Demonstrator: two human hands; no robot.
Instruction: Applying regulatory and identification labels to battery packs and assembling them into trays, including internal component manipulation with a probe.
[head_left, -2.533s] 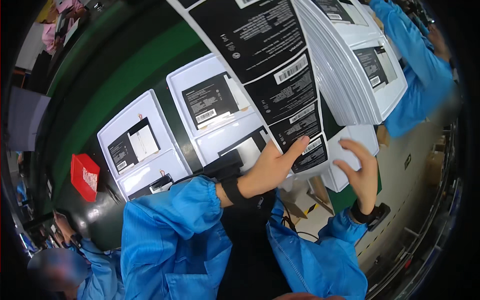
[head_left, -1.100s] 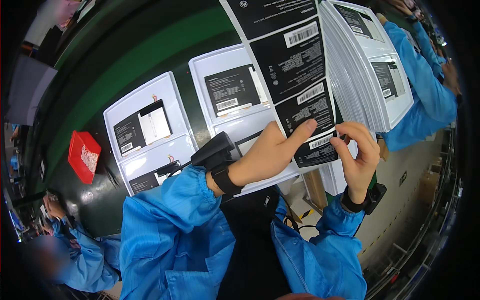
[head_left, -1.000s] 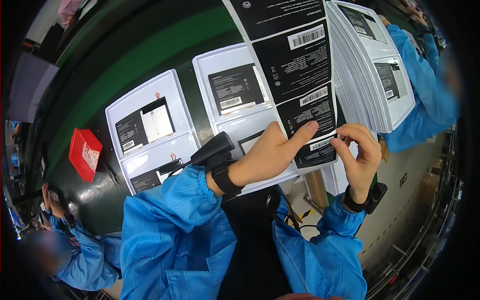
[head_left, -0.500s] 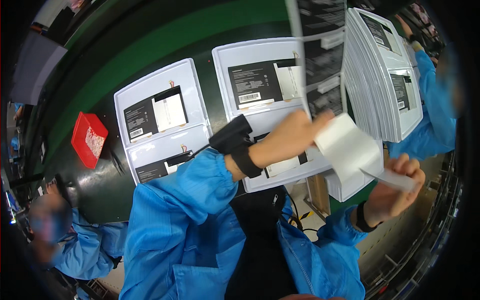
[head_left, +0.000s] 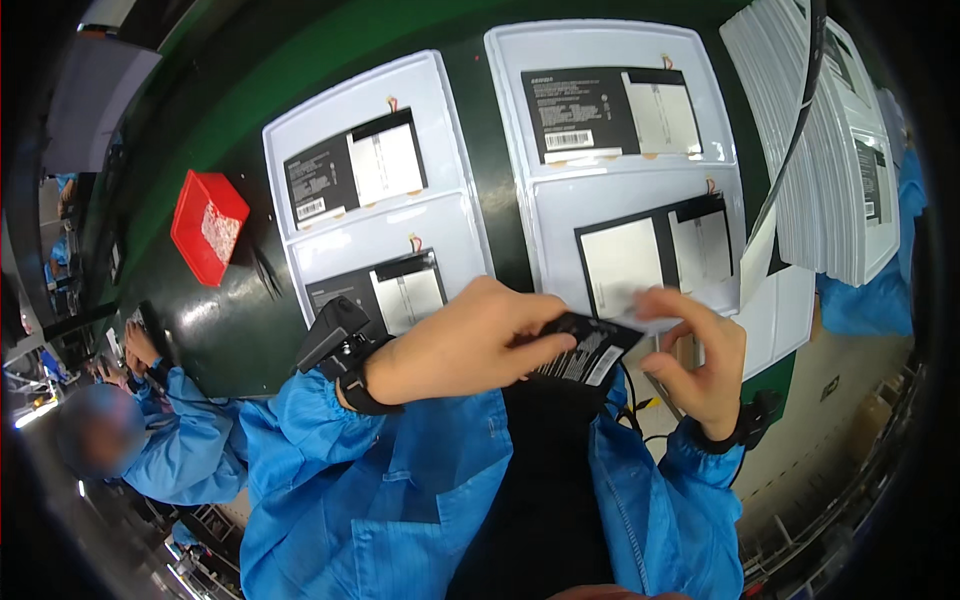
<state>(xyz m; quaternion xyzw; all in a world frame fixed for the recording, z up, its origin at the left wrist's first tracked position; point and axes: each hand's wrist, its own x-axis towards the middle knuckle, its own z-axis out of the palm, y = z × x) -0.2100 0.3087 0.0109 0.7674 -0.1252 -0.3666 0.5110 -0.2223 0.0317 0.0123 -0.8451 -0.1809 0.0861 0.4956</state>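
Note:
A black printed label (head_left: 597, 352) with a white barcode patch is pinched between the thumb and fingers of my left hand (head_left: 465, 340). My right hand (head_left: 705, 355) is beside the label's right edge, thumb and forefinger apart; the fingertips are slightly blurred. Just beyond both hands, a flat black pack (head_left: 655, 250) with two white areas and a short coloured wire lies in the near half of the right white tray (head_left: 630, 178). In its far half is a similar pack (head_left: 575, 115) bearing a printed black label.
The left white tray (head_left: 345, 115) holds two labelled packs. Left of it stand a red bin (head_left: 190, 225) of small pale pieces and dark tweezers (head_left: 265, 272). Stacked white trays (head_left: 790, 130) rise at right, a curved label strip (head_left: 800, 130) before them. Another person (head_left: 180, 450) sits at left.
The large label sheet has left my left hand and now shows edge-on at the right. My left hand came down and nearer with one label; my right hand moved left towards it. The view shifted.

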